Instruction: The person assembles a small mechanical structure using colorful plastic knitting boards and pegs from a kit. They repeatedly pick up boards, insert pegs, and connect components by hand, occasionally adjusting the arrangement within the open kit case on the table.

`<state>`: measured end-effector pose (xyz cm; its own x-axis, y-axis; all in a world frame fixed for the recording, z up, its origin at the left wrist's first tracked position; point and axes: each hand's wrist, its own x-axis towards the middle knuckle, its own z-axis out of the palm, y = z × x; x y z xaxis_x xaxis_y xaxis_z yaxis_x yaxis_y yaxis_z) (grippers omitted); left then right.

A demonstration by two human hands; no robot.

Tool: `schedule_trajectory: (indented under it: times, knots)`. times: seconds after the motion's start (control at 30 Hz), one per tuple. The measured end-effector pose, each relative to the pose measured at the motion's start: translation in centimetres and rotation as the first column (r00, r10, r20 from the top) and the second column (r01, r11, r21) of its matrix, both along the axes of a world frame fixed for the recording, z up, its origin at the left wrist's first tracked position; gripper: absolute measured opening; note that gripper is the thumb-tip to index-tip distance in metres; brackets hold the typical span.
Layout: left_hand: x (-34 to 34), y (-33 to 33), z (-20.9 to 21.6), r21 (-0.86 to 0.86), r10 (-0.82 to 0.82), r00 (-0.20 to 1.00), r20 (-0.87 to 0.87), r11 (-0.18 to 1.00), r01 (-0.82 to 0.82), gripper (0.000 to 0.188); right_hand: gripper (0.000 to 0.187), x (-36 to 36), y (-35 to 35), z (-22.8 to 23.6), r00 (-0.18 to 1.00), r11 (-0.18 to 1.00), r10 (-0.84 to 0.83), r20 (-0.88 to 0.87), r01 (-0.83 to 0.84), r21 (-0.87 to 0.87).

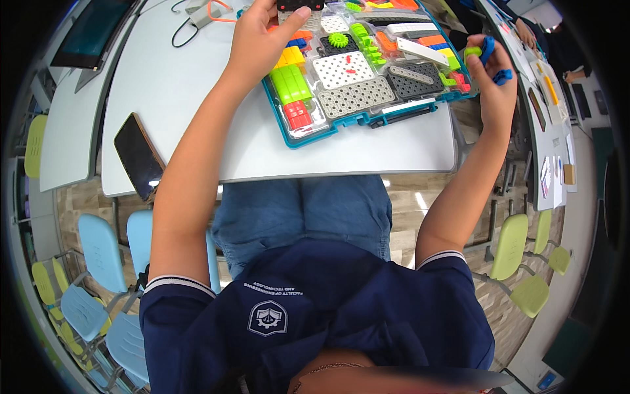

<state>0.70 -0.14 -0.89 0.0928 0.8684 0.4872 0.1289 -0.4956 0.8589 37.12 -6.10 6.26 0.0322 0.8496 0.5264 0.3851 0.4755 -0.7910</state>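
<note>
A teal-edged sorting tray (296,141) of plastic building pieces lies tilted on the white table. Over its far left part, my left hand (257,49) is closed on a black block (300,4) with small red spots, partly cut off by the upper edge. My right hand (495,92) is raised just off the tray's right side, its fingers closed around blue plastic building pieces (487,48) and a lime green piece (472,51). In the tray are a lime green gear (338,40), a white perforated plate (341,69), grey perforated plates (356,98) and red blocks (297,114).
A dark phone (139,156) rests at the table's left edge. Farther back are a cable (186,36) and a monitor (92,33). Blue chairs (102,253) stand at the left, green chairs (510,246) at the right. Another person's hand (525,33) is at the right-hand table.
</note>
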Motion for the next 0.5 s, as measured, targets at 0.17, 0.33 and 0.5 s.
schedule_trajectory:
  times: [0.17,0.33,0.5]
  knots:
    - [-0.3,0.5,0.4,-0.036,-0.202,0.935,0.293,0.975,0.221,0.037,0.027,-5.6,2.9,3.3,0.931,0.937,0.342,-0.126,-0.348,-0.025]
    - [0.5,-0.5,0.9,-0.177,-0.212,0.865,0.455,0.930,0.321,0.037,0.025,-12.8,4.7,3.4,0.864,0.857,0.446,-0.235,-0.488,-0.165]
    - [0.9,-1.0,1.9,-0.168,-0.225,0.878,0.422,0.933,0.319,0.042,0.026,-15.4,5.6,1.2,0.839,0.845,0.449,-0.308,-0.510,-0.159]
